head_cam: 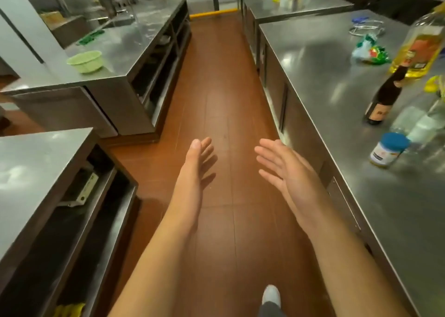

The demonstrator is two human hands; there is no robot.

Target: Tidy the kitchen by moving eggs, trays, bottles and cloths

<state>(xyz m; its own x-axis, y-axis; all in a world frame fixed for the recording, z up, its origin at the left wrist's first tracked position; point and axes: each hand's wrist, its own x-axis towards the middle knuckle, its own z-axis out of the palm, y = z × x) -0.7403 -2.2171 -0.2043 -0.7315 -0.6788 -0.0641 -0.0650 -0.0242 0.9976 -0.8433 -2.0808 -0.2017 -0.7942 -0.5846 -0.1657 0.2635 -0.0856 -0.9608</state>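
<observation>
With the left hand [195, 172] and right hand [286, 170] both spread and holding nothing, a careless reach could topple the dark bottle [385, 97] standing near the counter [325, 81] edge.

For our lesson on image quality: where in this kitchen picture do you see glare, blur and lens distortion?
Head view: glare patches on the right steel counter; the sink tap is smeared by blur; the oil bottle and dark bottle lean from wide-angle distortion; the left hand casts a soft floor shadow.

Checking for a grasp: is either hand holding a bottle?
No: both the left hand and right hand are open and empty over the floor.
</observation>
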